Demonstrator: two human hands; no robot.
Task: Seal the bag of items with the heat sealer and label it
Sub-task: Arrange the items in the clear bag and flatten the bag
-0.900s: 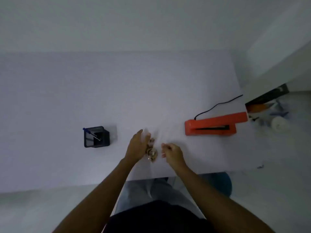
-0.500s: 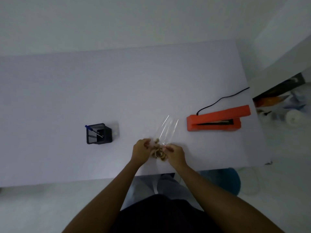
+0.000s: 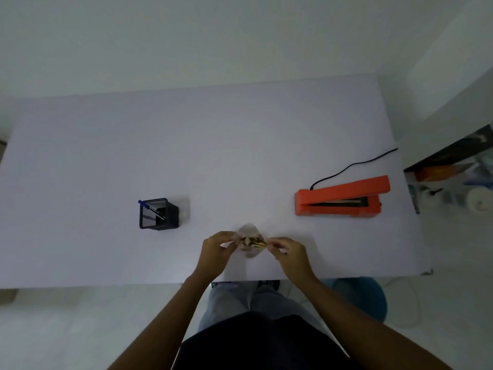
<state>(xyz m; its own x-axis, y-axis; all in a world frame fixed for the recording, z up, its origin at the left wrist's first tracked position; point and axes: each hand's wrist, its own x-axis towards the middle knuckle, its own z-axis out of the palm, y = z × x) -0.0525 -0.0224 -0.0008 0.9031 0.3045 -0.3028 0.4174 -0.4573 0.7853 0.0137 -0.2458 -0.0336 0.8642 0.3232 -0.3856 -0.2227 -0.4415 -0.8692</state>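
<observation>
Bag (image 3: 250, 240): small, clear plastic, held just above the near edge of the table (image 3: 213, 145), in front of the person. Film puffed out into a rounded diamond shape, far tip towards the table's middle. Contents: small brown and tan pieces bunched across the middle; too small to tell what they are.

Left hand (image 3: 216, 249): fingers curled, fingertips pinching the bag's left side.

Right hand (image 3: 290, 252): fingers curled, fingertips pinching the bag's right side. The bag is stretched between the two hands.

Heat sealer (image 3: 341, 199): orange, long and low, on the table well to the right of the bag; lid raised, dark strip showing beneath. Black cord (image 3: 352, 164) runs from its back towards the table's right edge.

Pen holder (image 3: 158, 213): black mesh, square, on the table to the left of the bag; one blue-capped pen (image 3: 150, 208) leaning inside.
</observation>
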